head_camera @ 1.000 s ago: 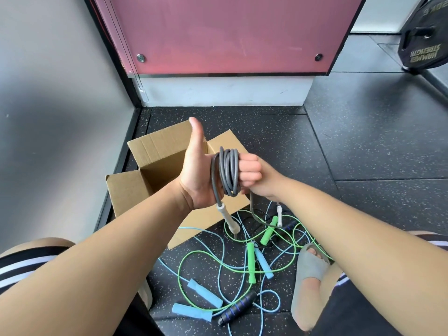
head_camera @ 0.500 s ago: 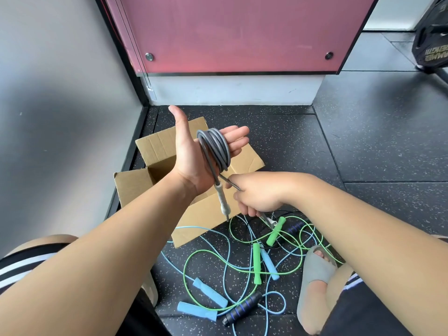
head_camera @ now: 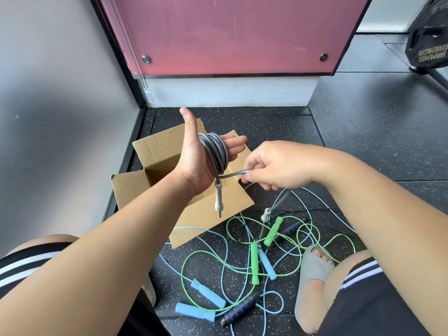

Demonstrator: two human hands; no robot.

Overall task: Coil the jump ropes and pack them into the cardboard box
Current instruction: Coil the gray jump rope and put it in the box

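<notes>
A grey jump rope (head_camera: 214, 151) is wound in several loops around my left hand (head_camera: 196, 163), which is held up over the open cardboard box (head_camera: 167, 151) with fingers straight and thumb up. One grey handle (head_camera: 218, 197) hangs below that palm. My right hand (head_camera: 274, 166) pinches the free grey strand just right of the coil. The rope's other handle (head_camera: 265, 215) dangles below it, near the floor.
Green (head_camera: 254, 263), light blue (head_camera: 208, 297) and black-handled (head_camera: 240, 309) jump ropes lie tangled on the dark rubber floor in front of the box. My foot in a grey sandal (head_camera: 312, 270) rests at the right. A grey wall runs along the left; a weight plate (head_camera: 429, 40) stands far right.
My right hand has risen from low by the floor to beside the coil, drawing the free strand up. The left hand keeps the coil in place.
</notes>
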